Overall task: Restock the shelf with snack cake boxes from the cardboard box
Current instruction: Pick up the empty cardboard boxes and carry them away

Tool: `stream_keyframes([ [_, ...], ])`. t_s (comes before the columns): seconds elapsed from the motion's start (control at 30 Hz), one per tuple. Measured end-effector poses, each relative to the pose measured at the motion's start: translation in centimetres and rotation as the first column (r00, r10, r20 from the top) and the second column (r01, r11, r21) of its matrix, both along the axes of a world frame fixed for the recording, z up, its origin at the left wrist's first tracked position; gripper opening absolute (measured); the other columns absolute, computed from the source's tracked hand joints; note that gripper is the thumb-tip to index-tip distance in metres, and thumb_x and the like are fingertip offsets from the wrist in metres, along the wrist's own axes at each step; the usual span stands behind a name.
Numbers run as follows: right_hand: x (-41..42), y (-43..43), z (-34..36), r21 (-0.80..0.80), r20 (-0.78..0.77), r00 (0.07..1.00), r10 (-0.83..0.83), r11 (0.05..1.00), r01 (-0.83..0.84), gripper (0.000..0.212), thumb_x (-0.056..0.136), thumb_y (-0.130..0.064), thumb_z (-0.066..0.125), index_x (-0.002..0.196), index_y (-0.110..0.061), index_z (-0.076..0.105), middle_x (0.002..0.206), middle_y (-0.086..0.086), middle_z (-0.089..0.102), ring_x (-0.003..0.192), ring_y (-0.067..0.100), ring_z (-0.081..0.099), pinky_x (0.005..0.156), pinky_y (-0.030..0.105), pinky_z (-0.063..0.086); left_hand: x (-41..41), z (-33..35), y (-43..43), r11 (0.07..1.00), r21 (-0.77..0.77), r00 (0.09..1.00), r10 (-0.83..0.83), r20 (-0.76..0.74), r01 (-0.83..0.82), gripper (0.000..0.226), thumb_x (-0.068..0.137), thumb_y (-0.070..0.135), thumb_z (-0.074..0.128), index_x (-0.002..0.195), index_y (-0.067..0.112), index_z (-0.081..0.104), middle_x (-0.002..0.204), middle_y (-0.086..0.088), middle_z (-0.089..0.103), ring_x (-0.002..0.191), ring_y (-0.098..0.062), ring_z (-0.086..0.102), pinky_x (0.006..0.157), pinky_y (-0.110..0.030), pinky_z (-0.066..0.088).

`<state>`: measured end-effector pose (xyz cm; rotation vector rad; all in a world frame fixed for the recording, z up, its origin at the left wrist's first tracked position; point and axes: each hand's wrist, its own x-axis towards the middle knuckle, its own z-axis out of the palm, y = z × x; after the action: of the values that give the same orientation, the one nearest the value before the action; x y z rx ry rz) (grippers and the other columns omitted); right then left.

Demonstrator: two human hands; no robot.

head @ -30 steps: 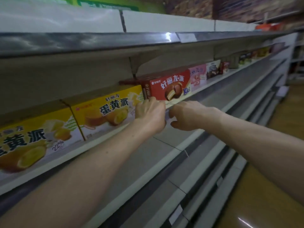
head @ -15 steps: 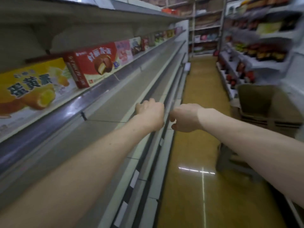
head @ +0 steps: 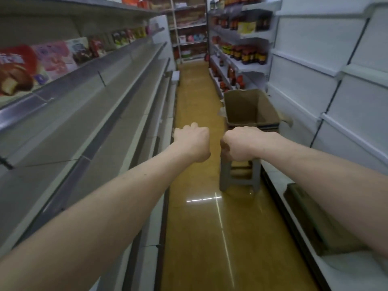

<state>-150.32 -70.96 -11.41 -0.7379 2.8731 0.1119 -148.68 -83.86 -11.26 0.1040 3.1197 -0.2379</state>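
Your left hand (head: pixel 192 143) and right hand (head: pixel 238 143), fingers curled and holding nothing, hang just short of the open brown cardboard box (head: pixel 252 109) on its grey plastic stool (head: pixel 238 177), red snack cake box (head: pixel 17 70) shelved far left; step likely: fetching stock, next reach inside.

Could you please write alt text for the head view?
Both empty hands, left hand and right hand, reach down a shop aisle toward an open cardboard box on a stool; snack cake boxes line the shelf at left.
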Motion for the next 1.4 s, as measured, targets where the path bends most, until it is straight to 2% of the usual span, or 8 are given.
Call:
stream_keyframes([
  [0.13,0.4,5.2,-0.4,0.007,-0.009,0.999,-0.047,0.999,0.048,0.015,0.094,-0.033,0.055,0.101,-0.02,0.058,0.086,-0.001,0.058,0.075,0.018,0.056,0.053,0.027,0.037,0.0,-0.5,4.7,0.999,0.026,0.999,-0.046,0.024,0.045,0.044,0.091,0.033,0.063,0.131,0.019,0.05,0.12,-0.009,0.052,0.108,-0.027,0.053,0.088,-0.041,0.042],
  [0.33,0.0,10.7,-1.2,-0.013,-0.024,0.993,-0.119,0.993,0.119,0.013,0.094,-0.028,0.054,0.103,-0.02,0.059,0.085,-0.001,0.059,0.073,0.015,0.057,0.067,0.031,0.052,-0.9,-1.3,10.1,0.993,0.071,0.996,-0.091,0.02,0.09,0.046,0.09,0.034,0.064,0.131,0.018,0.049,0.119,-0.008,0.053,0.104,-0.024,0.053,0.089,-0.039,0.046],
  [0.53,-3.9,13.1,-2.3,0.003,-0.009,0.988,-0.154,0.988,0.154,0.019,0.095,-0.029,0.054,0.111,-0.021,0.06,0.095,0.0,0.062,0.083,0.018,0.06,0.071,0.032,0.053,-5.2,-2.5,12.7,0.99,0.085,0.993,-0.116,0.039,0.112,0.046,0.09,0.033,0.064,0.131,0.019,0.05,0.12,-0.009,0.053,0.108,-0.025,0.052,0.091,-0.04,0.043],
  [0.63,-7.4,13.7,-3.1,0.002,-0.004,0.985,-0.173,0.985,0.173,0.019,0.094,-0.027,0.053,0.11,-0.021,0.061,0.095,0.0,0.063,0.081,0.017,0.061,0.069,0.03,0.054,-9.2,-3.5,13.2,0.989,0.089,0.991,-0.125,0.042,0.12,0.043,0.089,0.033,0.066,0.127,0.019,0.052,0.116,-0.008,0.054,0.105,-0.025,0.052,0.091,-0.04,0.045],
  [0.83,-16.7,14.2,-4.8,0.029,-0.004,0.977,-0.212,0.977,0.212,0.017,0.095,-0.028,0.052,0.11,-0.021,0.058,0.093,0.0,0.063,0.074,0.014,0.06,0.052,0.022,0.04,-19.1,-5.3,12.8,0.981,0.106,0.983,-0.17,0.064,0.162,0.042,0.089,0.035,0.066,0.125,0.019,0.052,0.116,-0.007,0.054,0.107,-0.024,0.052,0.094,-0.041,0.046],
  [1.1,-27.3,13.7,-7.9,0.002,0.067,0.964,-0.256,0.966,0.257,0.018,0.095,-0.027,0.051,0.11,-0.022,0.059,0.092,-0.001,0.063,0.071,0.012,0.059,0.057,0.025,0.049,-30.0,-8.2,11.8,0.977,0.134,0.978,-0.178,0.105,0.164,0.048,0.089,0.039,0.065,0.13,0.019,0.049,0.124,-0.008,0.051,0.115,-0.026,0.046,0.095,-0.041,0.041],
  [1.2,-30.6,14.2,-9.4,-0.009,0.079,0.966,-0.248,0.968,0.249,0.025,0.094,-0.027,0.052,0.119,-0.025,0.056,0.098,-0.003,0.063,0.078,0.014,0.06,0.065,0.028,0.054,-33.4,-9.7,12.0,0.979,0.14,0.975,-0.171,0.142,0.151,0.056,0.088,0.041,0.065,0.136,0.02,0.045,0.128,-0.009,0.048,0.12,-0.026,0.044,0.099,-0.042,0.04],
  [1.4,-38.0,15.7,-12.9,-0.054,0.123,0.97,-0.209,0.975,0.217,0.037,0.093,-0.026,0.054,0.13,-0.027,0.05,0.109,-0.002,0.061,0.088,0.016,0.058,0.062,0.026,0.046,-39.6,-13.0,13.2,0.984,0.148,0.966,-0.133,0.224,0.101,0.06,0.088,0.042,0.064,0.139,0.018,0.041,0.131,-0.011,0.046,0.123,-0.028,0.042,0.101,-0.044,0.039],
])
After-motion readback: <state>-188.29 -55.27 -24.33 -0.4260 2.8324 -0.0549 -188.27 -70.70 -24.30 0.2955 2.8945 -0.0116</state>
